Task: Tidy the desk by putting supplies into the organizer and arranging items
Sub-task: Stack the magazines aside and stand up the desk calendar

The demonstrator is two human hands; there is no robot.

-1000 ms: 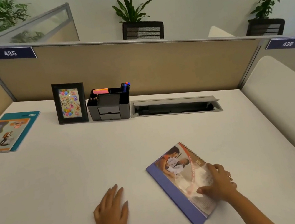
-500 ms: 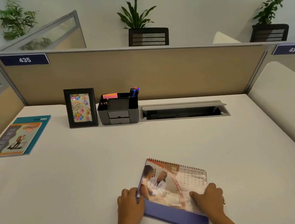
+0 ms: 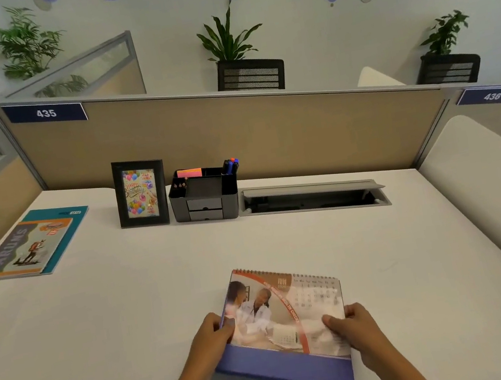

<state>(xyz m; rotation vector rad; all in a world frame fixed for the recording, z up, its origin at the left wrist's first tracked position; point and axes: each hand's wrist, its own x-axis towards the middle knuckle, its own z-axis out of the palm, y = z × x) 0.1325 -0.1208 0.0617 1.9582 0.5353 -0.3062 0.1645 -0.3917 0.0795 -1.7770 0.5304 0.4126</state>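
Both hands have closed in on the calendar since a second ago: then the left hand lay flat on the bare desk and only the right hand pressed the page, with the calendar lying skewed. Now it sits squarer to the person, spiral edge away, purple base nearest.

The left hand grips the calendar's left edge, fingers curled round it with the thumb on the page. The right hand holds the right edge near the lower corner, thumb on top of the page and fingers wrapped under and behind. The top page looks slightly raised off the purple base, though how far cannot be told.

The calendar rests on the near middle of the desk, well apart from everything else. At the back, against the partition, the black organizer stands upright with markers in its right rear compartment, a pink and orange pad at its left rear, and pencil tips in a small front-left slot. A picture frame with a birthday card stands just beside the organizer's left. To the organizer's right is an open cable tray set into the desk. Two books lie stacked at the far left.
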